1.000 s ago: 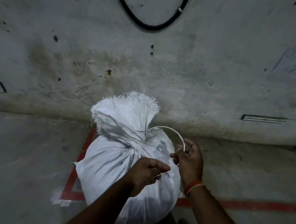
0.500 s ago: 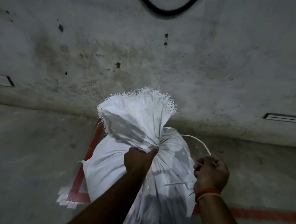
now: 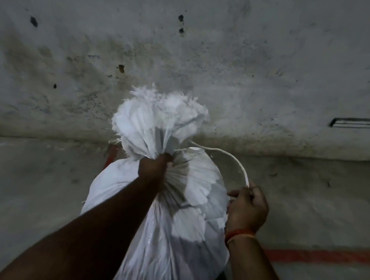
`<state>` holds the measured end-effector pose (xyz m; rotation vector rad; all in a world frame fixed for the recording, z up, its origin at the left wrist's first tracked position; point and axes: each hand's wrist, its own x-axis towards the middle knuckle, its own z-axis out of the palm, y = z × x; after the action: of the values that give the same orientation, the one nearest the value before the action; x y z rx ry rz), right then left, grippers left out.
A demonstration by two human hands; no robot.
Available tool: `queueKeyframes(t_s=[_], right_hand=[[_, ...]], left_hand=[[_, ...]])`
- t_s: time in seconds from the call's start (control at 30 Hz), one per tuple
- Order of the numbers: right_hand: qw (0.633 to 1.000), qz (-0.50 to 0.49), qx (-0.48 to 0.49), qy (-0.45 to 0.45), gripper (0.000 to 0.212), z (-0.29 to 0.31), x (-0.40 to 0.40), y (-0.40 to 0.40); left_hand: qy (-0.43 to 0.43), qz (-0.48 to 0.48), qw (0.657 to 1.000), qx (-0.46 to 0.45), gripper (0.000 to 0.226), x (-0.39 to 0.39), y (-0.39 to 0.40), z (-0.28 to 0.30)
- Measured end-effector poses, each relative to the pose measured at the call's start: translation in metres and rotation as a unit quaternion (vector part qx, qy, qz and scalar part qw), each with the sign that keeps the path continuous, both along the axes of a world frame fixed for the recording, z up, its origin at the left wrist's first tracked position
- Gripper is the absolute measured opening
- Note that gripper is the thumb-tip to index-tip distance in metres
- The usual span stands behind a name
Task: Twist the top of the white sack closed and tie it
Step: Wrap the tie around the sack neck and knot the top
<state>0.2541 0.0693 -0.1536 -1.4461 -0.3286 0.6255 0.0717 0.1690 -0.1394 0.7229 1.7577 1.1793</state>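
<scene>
Gripping the gathered neck of the white sack (image 3: 185,219), the left hand (image 3: 153,166) was clenched tight around the bunched fabric, its arm reaching in from the lower left of the head view. Above that fist the frayed top (image 3: 158,123) of the sack fanned out in a ruffled plume. The sack itself stood on the grey concrete floor (image 3: 27,192), just before the stained wall (image 3: 232,65), its full body bulging below the neck and running down past the bottom edge of the view.

A white cord (image 3: 234,161) came off the neck at the right side of the fist, arched out and down, and ended in the right hand (image 3: 246,210). That hand was curled around the cord, beside the sack's right shoulder, with an orange thread band (image 3: 239,234) at its wrist.

A red painted line (image 3: 326,257) ran across the floor to the right of the sack, and a short red patch (image 3: 111,157) showed at its left, near the neck.
</scene>
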Motion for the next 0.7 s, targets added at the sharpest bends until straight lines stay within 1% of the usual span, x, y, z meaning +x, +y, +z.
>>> queueKeyframes(t_s=[0.1, 0.17, 0.23, 0.3, 0.37, 0.47, 0.5, 0.57, 0.6, 0.67, 0.7], right_hand=[[0.999, 0.023, -0.008, -0.039, 0.039, -0.007, -0.004, 0.013], [0.999, 0.029, -0.016, -0.039, 0.043, -0.01, -0.006, 0.022], [0.998, 0.031, -0.028, -0.051, 0.041, -0.007, -0.008, 0.03], [0.995, 0.039, -0.044, -0.076, 0.033, -0.001, -0.011, 0.038], [0.991, 0.054, -0.06, -0.103, 0.03, 0.007, -0.02, 0.046], [0.988, 0.101, -0.053, -0.107, 0.035, 0.009, -0.038, 0.064], [0.985, 0.121, -0.054, -0.113, 0.039, 0.006, -0.043, 0.072], [0.973, 0.162, -0.065, -0.15, 0.045, -0.008, -0.049, 0.094], [0.965, 0.191, -0.07, -0.167, 0.044, -0.01, -0.054, 0.102], [0.937, 0.263, -0.068, -0.221, 0.034, 0.012, -0.069, 0.101], [0.908, 0.314, -0.081, -0.264, 0.028, 0.02, -0.073, 0.101]], left_hand=[[-0.147, -0.002, 0.987, 0.064, 0.084, -0.009, 0.007, -0.011], [-0.223, -0.03, 0.969, 0.097, 0.08, -0.014, 0.007, -0.016], [-0.243, -0.057, 0.962, 0.112, 0.072, -0.014, 0.0, -0.008], [-0.251, -0.101, 0.952, 0.141, 0.069, -0.015, -0.006, 0.001], [-0.236, -0.135, 0.949, 0.16, 0.057, -0.017, -0.008, 0.007], [-0.168, -0.189, 0.948, 0.191, 0.016, -0.026, -0.006, 0.011], [-0.134, -0.224, 0.945, 0.196, 0.007, -0.031, -0.007, 0.013], [-0.071, -0.285, 0.936, 0.196, 0.006, -0.041, -0.005, 0.014], [-0.051, -0.307, 0.93, 0.194, 0.008, -0.046, -0.002, 0.013], [-0.027, -0.343, 0.919, 0.194, 0.026, -0.049, 0.002, 0.016], [-0.021, -0.356, 0.915, 0.189, 0.033, -0.048, 0.006, 0.018]])
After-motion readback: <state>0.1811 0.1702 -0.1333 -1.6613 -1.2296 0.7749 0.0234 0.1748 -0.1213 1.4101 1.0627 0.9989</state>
